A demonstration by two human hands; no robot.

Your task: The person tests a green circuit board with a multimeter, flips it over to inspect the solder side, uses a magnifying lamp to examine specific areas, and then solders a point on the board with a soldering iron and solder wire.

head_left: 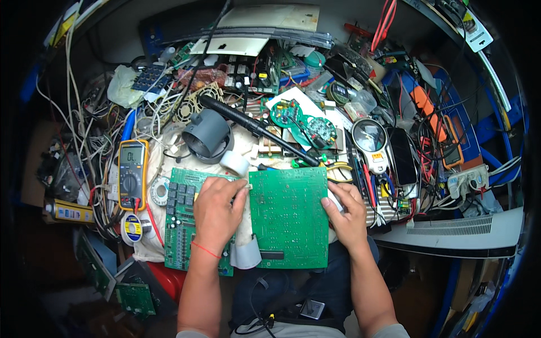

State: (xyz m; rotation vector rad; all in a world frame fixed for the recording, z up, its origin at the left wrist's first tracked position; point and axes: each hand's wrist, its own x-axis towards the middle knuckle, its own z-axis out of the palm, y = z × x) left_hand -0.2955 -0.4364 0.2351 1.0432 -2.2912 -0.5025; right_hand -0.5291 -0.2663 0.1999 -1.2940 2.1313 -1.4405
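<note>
The left hand pinches the top left corner of the big green board with its grip pressed together on the edge, and the right hand holds the right edge, fingers curled around it. The board lies in the near middle of the table, partly over a second green board on the left. I think holding only the edges, with both hands steady, keeps fingers off the small parts; the yellow meter sits farther left.

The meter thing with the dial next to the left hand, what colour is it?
The meter is yellow around the edge with a dark grey face, seen in the head view.
</note>
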